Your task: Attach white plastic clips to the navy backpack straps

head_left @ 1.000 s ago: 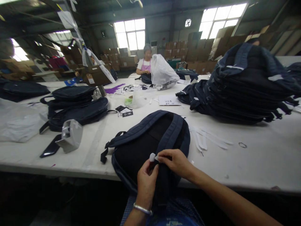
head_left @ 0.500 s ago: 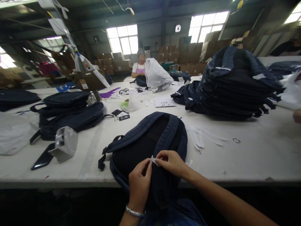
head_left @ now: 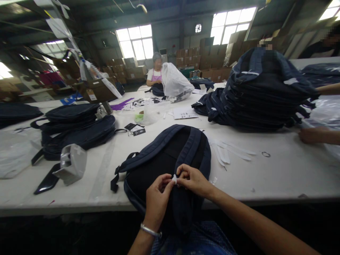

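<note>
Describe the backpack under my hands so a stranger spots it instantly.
On the white table, find the tall backpack stack at right. Left of it, at the near edge, lies one dark backpack, shoulder straps up. Unlike its neighbours, it hangs partly over that edge, your left hand and right hand meeting at a small white piece.

Navy fabric backpack with black back panel (head_left: 159, 166): one at grips. Bare-hand grips: two, left grip (head_left: 156, 198) and right grip (head_left: 195, 181). Small white piece (head_left: 174, 179): one. Silver metal bracelet (head_left: 151, 230): one. Grey tape dispenser (head_left: 71, 163): one. Green tape roll (head_left: 139, 116): one. White handwritten card (head_left: 185, 113): one. Thin dark ring (head_left: 266, 156): one. Black rectangular hang tags (head_left: 139, 132): at least two. White narrow strips (head_left: 220, 156): at least four, overlapping. Tall navy backpack stack (head_left: 257, 102): one, bags too overlapped to count. Big white plastic bag (head_left: 175, 81): one. Round wall clock (head_left: 198, 28): one.
</note>
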The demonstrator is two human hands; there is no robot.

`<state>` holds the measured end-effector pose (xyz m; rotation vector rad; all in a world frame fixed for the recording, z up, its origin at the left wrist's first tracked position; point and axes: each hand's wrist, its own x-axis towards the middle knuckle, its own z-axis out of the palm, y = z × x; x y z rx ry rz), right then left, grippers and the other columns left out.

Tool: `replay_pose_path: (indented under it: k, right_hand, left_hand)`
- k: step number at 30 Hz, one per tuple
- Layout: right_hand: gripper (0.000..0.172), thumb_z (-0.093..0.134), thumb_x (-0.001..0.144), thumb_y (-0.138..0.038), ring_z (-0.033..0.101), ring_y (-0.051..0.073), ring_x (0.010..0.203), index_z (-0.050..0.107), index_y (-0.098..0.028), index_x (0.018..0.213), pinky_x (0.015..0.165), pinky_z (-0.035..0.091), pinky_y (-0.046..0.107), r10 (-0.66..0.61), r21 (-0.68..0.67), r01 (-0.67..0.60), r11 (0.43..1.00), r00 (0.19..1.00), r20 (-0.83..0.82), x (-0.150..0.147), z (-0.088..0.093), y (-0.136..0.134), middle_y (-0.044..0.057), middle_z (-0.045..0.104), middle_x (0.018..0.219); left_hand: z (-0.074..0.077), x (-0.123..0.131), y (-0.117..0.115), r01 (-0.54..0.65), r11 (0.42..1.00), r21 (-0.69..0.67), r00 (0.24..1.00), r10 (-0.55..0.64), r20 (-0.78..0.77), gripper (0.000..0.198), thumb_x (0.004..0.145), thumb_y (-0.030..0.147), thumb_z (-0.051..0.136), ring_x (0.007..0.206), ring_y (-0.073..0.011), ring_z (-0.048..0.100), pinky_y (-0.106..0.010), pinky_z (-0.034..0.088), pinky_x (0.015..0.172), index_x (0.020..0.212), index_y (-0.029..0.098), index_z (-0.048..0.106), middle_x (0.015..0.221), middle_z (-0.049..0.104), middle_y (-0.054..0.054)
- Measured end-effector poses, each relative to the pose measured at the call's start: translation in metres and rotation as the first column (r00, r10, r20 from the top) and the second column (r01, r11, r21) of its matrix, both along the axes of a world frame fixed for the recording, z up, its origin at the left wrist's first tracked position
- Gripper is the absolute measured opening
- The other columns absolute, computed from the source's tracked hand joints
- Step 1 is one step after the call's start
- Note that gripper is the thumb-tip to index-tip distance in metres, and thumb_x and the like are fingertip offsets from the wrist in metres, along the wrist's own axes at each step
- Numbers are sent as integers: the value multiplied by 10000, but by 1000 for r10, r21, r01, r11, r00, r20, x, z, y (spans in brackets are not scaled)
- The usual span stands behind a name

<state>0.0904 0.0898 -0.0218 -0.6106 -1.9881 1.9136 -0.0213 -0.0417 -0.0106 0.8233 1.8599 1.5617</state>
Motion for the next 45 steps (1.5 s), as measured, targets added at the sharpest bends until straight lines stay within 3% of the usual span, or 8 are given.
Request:
replay_pose_path:
  k: [8, 12, 16, 20, 31, 36, 40, 45]
  right_hand:
    - [209, 601, 850, -362, 609, 122, 662, 537, -211, 978, 634, 456, 226, 25, 324, -15, 946, 999, -27, 4, 1, -1, -18, 667, 750]
    - [255, 584, 871, -325, 605, 149, 884, 551, -251, 1113, 767, 467, 256, -4, 764, 18, 645, 1000, -21, 6, 7, 2, 43, 618, 1125]
    - [126, 489, 918, -231, 571, 138, 835, 611, -228, 950, 726, 450, 249, 145, 946, 0, 324, 988, -50, 2, 2, 11, 16, 645, 972]
    - [166, 458, 918, -151, 563, 128, 774, 610, -204, 876, 675, 431, 261, 218, 984, 61, 166, 971, -97, 4, -11, 16, 14, 662, 893]
    - [118, 494, 907, -141, 596, 155, 856, 598, -191, 935, 718, 469, 287, 301, 979, 102, 176, 941, -152, 7, -31, 17, 34, 677, 909]
    - [105, 521, 891, -133, 595, 159, 855, 609, -179, 927, 719, 482, 285, 266, 979, 118, 164, 951, -159, 11, -37, 17, 43, 679, 923]
    - [101, 553, 875, -135, 602, 161, 842, 611, -165, 952, 707, 488, 284, 242, 968, 176, 181, 946, -217, 10, -39, 16, 51, 685, 928]
    - [114, 522, 896, -139, 622, 149, 876, 613, -171, 956, 732, 495, 278, 239, 954, 190, 230, 940, -245, 9, -39, 16, 55, 695, 959]
  left_hand:
    - [-4, -15, 6, 131, 988, -76, 980, -118, 162, 335, 706, 423, 718, 786, -199, 647, -248, 474, 657, 900, 149, 716, 868, 726, -86]
    - [-3, -12, 2, 111, 989, -99, 994, -110, 17, 294, 758, 434, 657, 762, -191, 618, -256, 449, 658, 876, 169, 705, 822, 703, -59]
    - [-4, -7, 3, 66, 993, -98, 982, -82, -170, 210, 813, 390, 600, 752, -165, 570, -247, 416, 677, 809, 186, 651, 778, 638, -19]
    - [-15, -7, 7, 97, 994, -45, 982, -89, 166, 222, 822, 398, 593, 607, -97, 436, -200, 339, 545, 801, 177, 584, 687, 507, 27]
    - [-20, -25, 7, 46, 990, 137, 647, -134, 751, 260, 713, 301, 746, 605, -49, 442, -138, 339, 514, 813, 143, 566, 721, 467, 25]
    - [-15, -26, 4, -39, 999, -22, 958, 44, 284, 248, 800, 416, 634, 545, -70, 447, -175, 329, 475, 856, 182, 572, 706, 521, 27]
    - [-14, -10, 5, 80, 985, -154, 982, -104, -156, 253, 833, 438, 574, 661, -132, 541, -230, 399, 614, 811, 188, 605, 728, 589, 1]
    - [-18, -9, 11, 144, 980, -138, 989, -137, 57, 246, 819, 408, 594, 640, -118, 466, -222, 357, 609, 735, 176, 588, 664, 521, 24]
